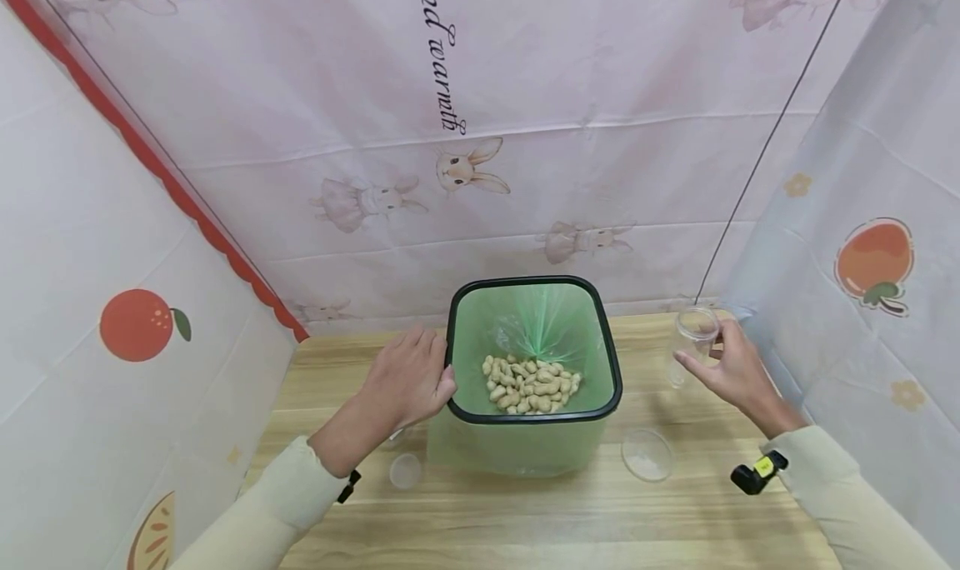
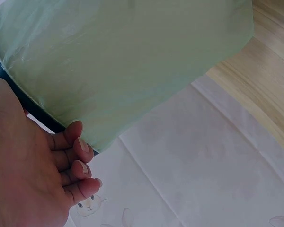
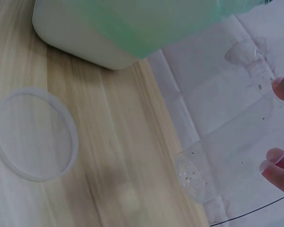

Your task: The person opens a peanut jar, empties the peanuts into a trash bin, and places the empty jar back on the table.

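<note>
A green-lined bin [image 1: 517,449] with a black rim stands on the wooden table, unshelled peanuts [image 1: 532,384] inside it. My left hand [image 1: 408,378] holds the bin's left rim; in the left wrist view the curled fingers [image 2: 73,163] lie against the green liner. Off to the bin's right, my right hand [image 1: 738,370] grips a clear plastic jar [image 1: 693,341], its open mouth facing up. Small dark specks dot the jar's bottom in the right wrist view. A round clear lid [image 1: 647,455] lies flat on the table between bin and right forearm.
A smaller translucent disc [image 1: 406,471] lies left of the bin, below my left wrist. Printed cloth walls [image 1: 525,178] enclose the wooden table [image 1: 525,528] at the back and both sides.
</note>
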Demonstrator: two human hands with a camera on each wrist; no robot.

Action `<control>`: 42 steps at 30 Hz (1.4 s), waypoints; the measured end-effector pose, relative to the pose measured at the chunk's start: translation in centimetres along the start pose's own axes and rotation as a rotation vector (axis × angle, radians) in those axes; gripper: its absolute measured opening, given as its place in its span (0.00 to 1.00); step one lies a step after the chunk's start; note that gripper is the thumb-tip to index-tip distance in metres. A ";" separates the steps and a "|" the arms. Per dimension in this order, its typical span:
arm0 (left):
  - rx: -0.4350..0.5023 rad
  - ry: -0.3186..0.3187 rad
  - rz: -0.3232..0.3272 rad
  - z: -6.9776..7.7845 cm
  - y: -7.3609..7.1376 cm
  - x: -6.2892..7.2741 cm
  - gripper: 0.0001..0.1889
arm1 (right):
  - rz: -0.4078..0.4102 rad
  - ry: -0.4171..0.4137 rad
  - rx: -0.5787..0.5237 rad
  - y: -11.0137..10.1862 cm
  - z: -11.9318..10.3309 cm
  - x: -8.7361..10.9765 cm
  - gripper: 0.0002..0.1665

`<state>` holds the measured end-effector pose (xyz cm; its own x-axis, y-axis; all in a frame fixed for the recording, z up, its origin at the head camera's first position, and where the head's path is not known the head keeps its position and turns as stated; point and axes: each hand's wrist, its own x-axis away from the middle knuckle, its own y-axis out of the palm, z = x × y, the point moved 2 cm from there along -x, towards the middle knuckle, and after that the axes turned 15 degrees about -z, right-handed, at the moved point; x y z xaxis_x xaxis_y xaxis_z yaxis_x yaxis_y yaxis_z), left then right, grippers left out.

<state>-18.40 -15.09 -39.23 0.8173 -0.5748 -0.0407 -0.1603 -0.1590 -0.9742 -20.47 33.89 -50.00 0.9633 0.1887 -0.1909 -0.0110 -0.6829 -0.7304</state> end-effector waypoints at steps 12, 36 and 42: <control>0.036 0.001 -0.026 0.0 0.2 0.0 0.15 | -0.008 0.115 -0.031 2.2 2.9 1.1 0.35; 0.051 -0.013 -0.063 0.0 0.0 0.2 0.15 | -0.054 0.193 -0.026 4.0 5.1 1.4 0.36; 0.047 -0.009 -0.039 0.0 0.1 0.0 0.15 | -0.057 0.194 -0.033 3.9 5.3 1.2 0.37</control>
<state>-18.38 -15.14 -39.37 0.8275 -0.5614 -0.0038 -0.1021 -0.1438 -0.9843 -20.80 35.16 -56.56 0.9957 0.0905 -0.0175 0.0509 -0.6986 -0.7137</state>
